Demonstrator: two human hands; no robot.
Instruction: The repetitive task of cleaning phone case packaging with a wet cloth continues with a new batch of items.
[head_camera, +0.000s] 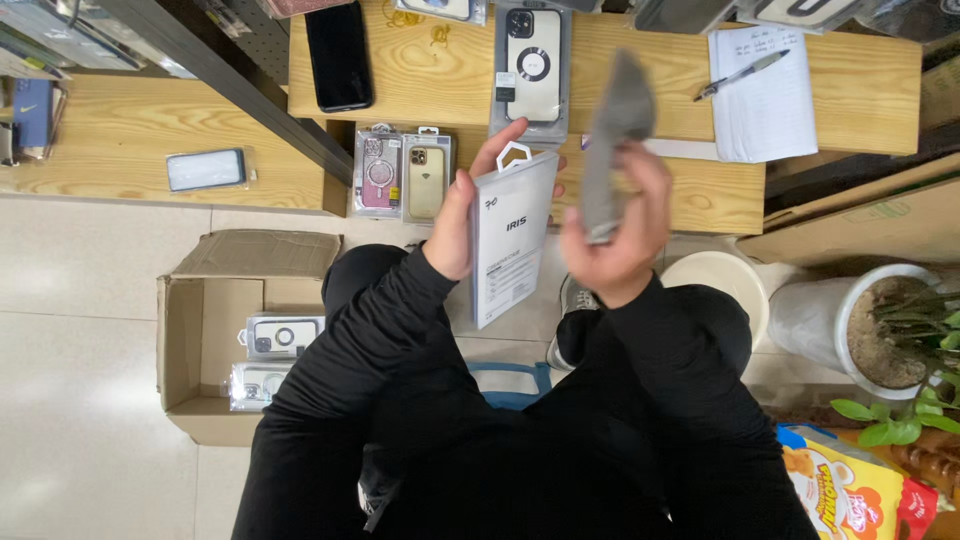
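Hands raised over the lap, both arms in black sleeves bent up from the elbows. We see the left hand (452, 232) gripping a white phone-case box (512, 238) by its left edge, thumb along the side, fingers (506, 137) curled round behind near the hanger tab; box is upright, slightly tilted, held in the air just in front of the wooden counter (860, 90). The right hand (622, 232) is clenched round the lower part of a grey case (612, 135), blurred, which sticks up past the knuckles and tilts right. Box and grey case are just beside each other; we cannot tell whether they touch.

On the counter behind: two packaged cases, one pink (378, 172) and one gold (427, 178), side by side left of the box, a larger packaged white case (533, 65) above them, a black phone (338, 55), a notepad (765, 100) with a pen (742, 74) on it. On the floor at left, an open cardboard box (200, 330) holds more packaged cases. At right, a potted plant (880, 325).
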